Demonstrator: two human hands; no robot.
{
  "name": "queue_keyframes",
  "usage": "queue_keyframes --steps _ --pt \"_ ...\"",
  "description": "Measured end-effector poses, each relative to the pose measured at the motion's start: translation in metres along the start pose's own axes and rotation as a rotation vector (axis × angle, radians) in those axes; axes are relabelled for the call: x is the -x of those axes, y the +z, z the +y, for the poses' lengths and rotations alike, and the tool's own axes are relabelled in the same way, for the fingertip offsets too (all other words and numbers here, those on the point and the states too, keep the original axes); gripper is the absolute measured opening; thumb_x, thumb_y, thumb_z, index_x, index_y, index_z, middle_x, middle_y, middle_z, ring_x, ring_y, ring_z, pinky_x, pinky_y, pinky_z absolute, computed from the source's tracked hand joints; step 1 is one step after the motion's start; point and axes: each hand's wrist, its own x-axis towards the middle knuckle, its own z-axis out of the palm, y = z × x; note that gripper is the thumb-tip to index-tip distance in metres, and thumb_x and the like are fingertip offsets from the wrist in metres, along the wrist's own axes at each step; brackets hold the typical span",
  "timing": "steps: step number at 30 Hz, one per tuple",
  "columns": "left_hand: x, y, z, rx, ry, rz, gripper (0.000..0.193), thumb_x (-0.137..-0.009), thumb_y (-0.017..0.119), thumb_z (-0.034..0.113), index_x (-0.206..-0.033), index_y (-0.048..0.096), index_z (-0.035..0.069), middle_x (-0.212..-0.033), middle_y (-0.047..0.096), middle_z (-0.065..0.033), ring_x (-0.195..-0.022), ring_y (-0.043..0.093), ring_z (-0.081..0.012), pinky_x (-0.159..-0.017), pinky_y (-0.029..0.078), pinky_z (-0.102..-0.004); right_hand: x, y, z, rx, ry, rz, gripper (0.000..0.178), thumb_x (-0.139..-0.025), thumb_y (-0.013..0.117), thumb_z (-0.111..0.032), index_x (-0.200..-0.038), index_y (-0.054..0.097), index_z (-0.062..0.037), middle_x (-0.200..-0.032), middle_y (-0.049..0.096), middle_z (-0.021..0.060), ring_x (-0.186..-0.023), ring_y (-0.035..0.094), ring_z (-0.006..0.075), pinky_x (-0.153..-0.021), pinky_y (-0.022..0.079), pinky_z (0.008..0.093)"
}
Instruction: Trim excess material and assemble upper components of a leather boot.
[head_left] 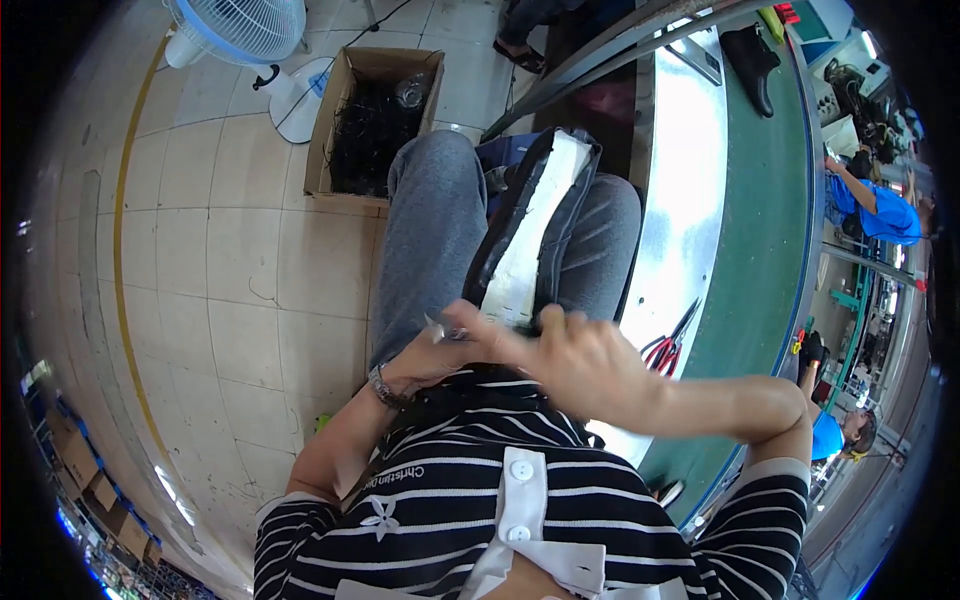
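A black shoe (535,225) lies sole side up across my lap, between my thighs. A long pale strip runs down the middle of its underside, with dark edges folded round it. My left hand (435,358) is at the shoe's near end, close to my belly. Its fingers look closed, but are partly hidden behind my right hand. A small shiny piece (436,329) shows at them, too small to name. My right hand (590,365) crosses over the same end, blurred by motion. Its fingers are curled and one digit points left; whatever they grip is hidden.
A cardboard box (318,150) with black scraps stands beyond my knees, near a blue and white fan (245,35). To my right, a metal ledge (690,150) borders a green belt (760,200). Red-handled cutters (662,355) and a black boot (752,68) lie there. People in blue (885,212) work farther right.
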Motion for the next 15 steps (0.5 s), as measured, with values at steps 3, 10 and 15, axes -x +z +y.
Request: queue_keyframes --steps 3,10,15 --pt "-0.011 -0.007 -0.015 -0.224 0.150 0.009 0.046 -0.078 0.080 0.014 -0.117 0.060 0.001 -0.102 0.067 -0.0073 -0.092 0.063 -0.0133 -0.080 0.052 -0.0299 0.004 -0.007 0.003 -0.051 -0.059 -0.020 0.066 -0.097 0.048 -0.018 -0.153 0.017 -0.0328 -0.069 0.058 0.0129 -0.053 0.061 0.0195 -0.035 0.047 0.0283" --pt "-0.003 0.006 0.016 -0.156 0.031 -0.060 0.031 -0.077 0.081 0.020 -0.099 0.069 0.001 -0.092 0.069 -0.0070 -0.085 0.065 -0.0133 -0.078 0.052 -0.0273 0.007 0.000 0.016 -0.038 0.016 0.026 0.066 -0.098 0.044 -0.018 -0.153 0.013 -0.0381 -0.080 0.063 0.0227 -0.061 0.068 0.0228 -0.034 0.047 0.0274" --pt "-0.003 0.008 0.018 -0.402 0.033 -0.037 0.046 -0.076 0.083 0.018 -0.115 0.062 0.005 -0.103 0.067 -0.0042 -0.096 0.062 -0.0149 -0.087 0.049 -0.0284 0.008 -0.010 0.023 -0.161 0.010 0.059 0.073 -0.092 0.048 -0.010 -0.154 0.015 -0.0312 -0.075 0.064 0.0208 -0.045 0.061 0.0207 -0.032 0.045 0.0311"
